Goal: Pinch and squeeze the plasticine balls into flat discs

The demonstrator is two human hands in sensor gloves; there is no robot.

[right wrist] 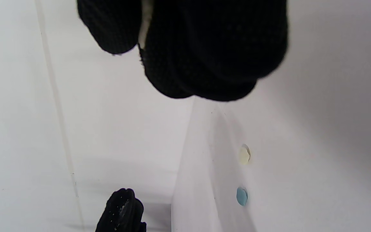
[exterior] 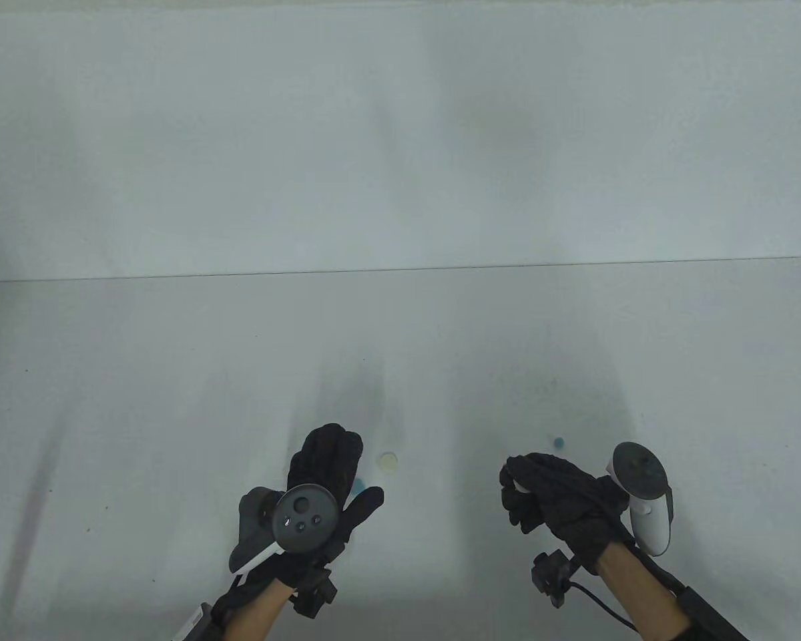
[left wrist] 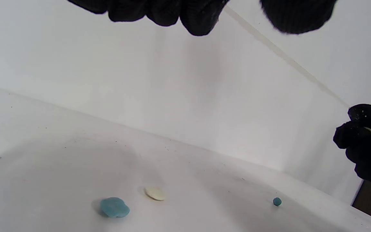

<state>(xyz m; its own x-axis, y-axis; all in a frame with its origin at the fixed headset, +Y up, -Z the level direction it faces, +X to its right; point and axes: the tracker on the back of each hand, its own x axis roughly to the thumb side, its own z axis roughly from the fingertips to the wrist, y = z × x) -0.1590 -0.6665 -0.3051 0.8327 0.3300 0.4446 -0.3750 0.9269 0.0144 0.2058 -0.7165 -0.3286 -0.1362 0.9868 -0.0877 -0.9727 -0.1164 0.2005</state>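
Observation:
My right hand [exterior: 517, 491] is raised above the table at the right and pinches a cream plasticine piece [right wrist: 144, 25] between thumb and fingers; only a thin sliver of it shows. My left hand [exterior: 348, 467] hovers open and empty over a flat blue disc [left wrist: 114, 207], which it partly hides in the table view [exterior: 358, 486]. A flat cream disc [exterior: 388, 461] lies just to the right of the left fingers. A small blue ball [exterior: 559, 442] lies on the table just beyond my right hand.
The white table [exterior: 173, 400] ends at a white back wall [exterior: 400, 133]. Both discs also show in the right wrist view, cream [right wrist: 244, 154] and blue [right wrist: 242, 196].

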